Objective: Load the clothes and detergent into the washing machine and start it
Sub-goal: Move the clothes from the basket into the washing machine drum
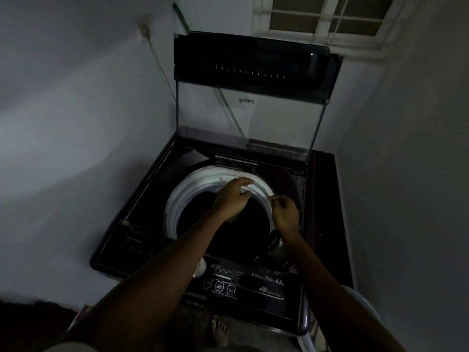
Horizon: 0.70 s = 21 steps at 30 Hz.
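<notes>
Currently both of my hands are out over the open top-loader washing machine (142, 194), which sits in a dim room corner. Its glass lid (250, 102) stands upright at the back, near the wall. My left hand (232, 196) is over the far side of the drum opening, palm down, fingers loosely extended with the tips touching or just above the white tub ring (177, 196); nothing visible in it, grip looks slack and spread. My right hand (285, 213) is over the ring's right edge, fingers curled in with thumb and forefinger brought together as if pinching something small; too dark and blurred to tell whether anything is actually held. The drum (228, 232) interior is black, so I cannot tell if clothes are inside; no detergent is identifiable in view. The control panel (248, 283) runs along the near edge, with three square buttons just beside my left forearm. A dark open compartment (276, 246) sits at the front right corner of the top, under my right wrist; contents unclear. My bare foot (220, 332) is on the floor right in front of the machine.
</notes>
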### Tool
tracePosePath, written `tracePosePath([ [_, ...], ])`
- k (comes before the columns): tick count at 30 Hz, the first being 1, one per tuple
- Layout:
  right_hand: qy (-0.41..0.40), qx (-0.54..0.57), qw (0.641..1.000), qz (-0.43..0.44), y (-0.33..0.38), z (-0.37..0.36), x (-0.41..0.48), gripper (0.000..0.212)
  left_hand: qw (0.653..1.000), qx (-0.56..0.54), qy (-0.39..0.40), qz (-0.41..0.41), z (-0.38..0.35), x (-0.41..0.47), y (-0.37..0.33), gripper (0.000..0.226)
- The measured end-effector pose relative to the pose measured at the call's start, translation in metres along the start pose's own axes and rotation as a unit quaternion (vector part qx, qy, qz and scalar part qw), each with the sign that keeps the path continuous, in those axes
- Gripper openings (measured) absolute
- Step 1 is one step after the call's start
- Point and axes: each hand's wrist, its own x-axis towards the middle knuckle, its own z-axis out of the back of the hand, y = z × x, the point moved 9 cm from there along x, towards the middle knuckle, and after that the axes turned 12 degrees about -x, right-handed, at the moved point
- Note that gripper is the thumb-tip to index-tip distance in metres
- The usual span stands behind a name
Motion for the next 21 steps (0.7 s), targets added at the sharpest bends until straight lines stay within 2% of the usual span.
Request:
tracePosePath([
  [10,-0.052,0.037,0.997,0.038,-0.053,0.080,-0.065,0.017,0.992,0.110,0.017,-0.067,-0.067,-0.081,-0.033,0.039],
  [16,-0.078,0.006,0.997,0.025,-0.111,0.140,-0.112,0.019,0.981,0.149,0.007,-0.121,-0.123,-0.140,-0.061,0.028],
  [21,-0.072,-0.022,0.997,-0.004,-0.156,0.171,-0.135,0.023,0.973,0.168,0.057,-0.148,-0.182,-0.174,-0.078,0.031],
])
